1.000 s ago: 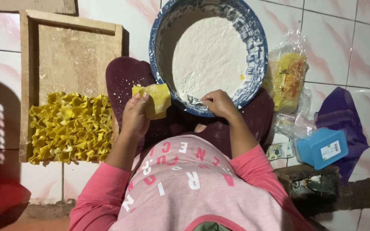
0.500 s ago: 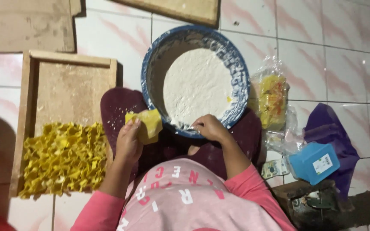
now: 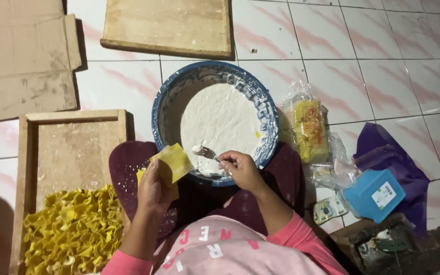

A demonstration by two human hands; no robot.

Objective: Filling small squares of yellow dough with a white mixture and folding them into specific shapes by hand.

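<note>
Holding a yellow wrapper (image 3: 171, 163) flat in its fingers, the left hand (image 3: 153, 189) sits just beside the blue bowl (image 3: 165, 109), while the right hand (image 3: 243, 170) grips a fork (image 3: 205, 152) loaded with white filling (image 3: 222, 122) over the bowl's near rim.

Left hand (image 3: 154, 189) is up, fingers pinched shut, palm facing right. Right hand (image 3: 241, 170) sits a bit farther out, curled tight, both forearms angled inward.
</note>
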